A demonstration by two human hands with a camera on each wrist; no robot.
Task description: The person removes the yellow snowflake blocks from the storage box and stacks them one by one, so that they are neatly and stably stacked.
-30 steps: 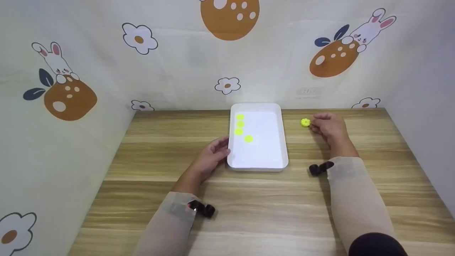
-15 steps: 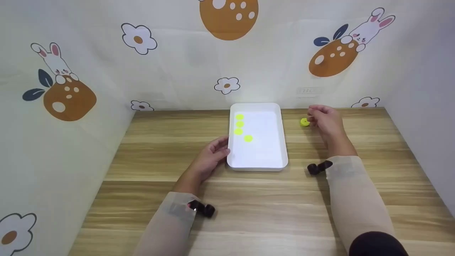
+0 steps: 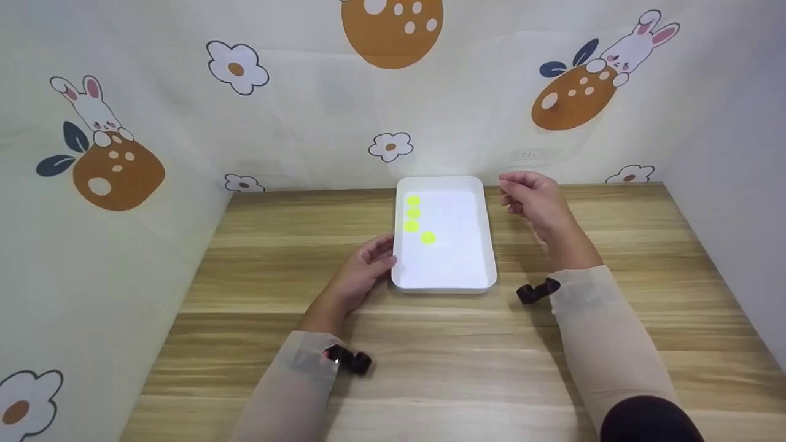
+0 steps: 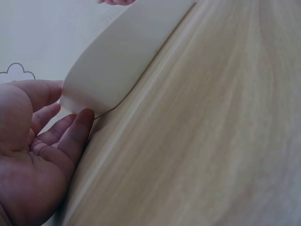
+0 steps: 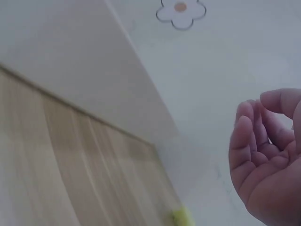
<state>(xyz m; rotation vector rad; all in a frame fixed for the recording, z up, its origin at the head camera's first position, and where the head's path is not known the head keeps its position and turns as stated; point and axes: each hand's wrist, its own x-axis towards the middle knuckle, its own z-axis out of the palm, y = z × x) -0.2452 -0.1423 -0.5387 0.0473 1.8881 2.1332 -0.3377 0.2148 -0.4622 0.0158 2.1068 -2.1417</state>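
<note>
On streaky woodgrain [image 3: 454, 356], a round-cornered tray [image 3: 457, 264] holds yellow discs [image 3: 428, 237].

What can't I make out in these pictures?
Head view: fine detail on the yellow discs in the tray; too small and too bright.
Head view: whether the right hand pinches anything; its fingertips show too small.
Left wrist view: the tray's inside; its outer wall hides it.
Right wrist view: the shape of the yellow blob; blurred and cut off by the bottom edge.
</note>
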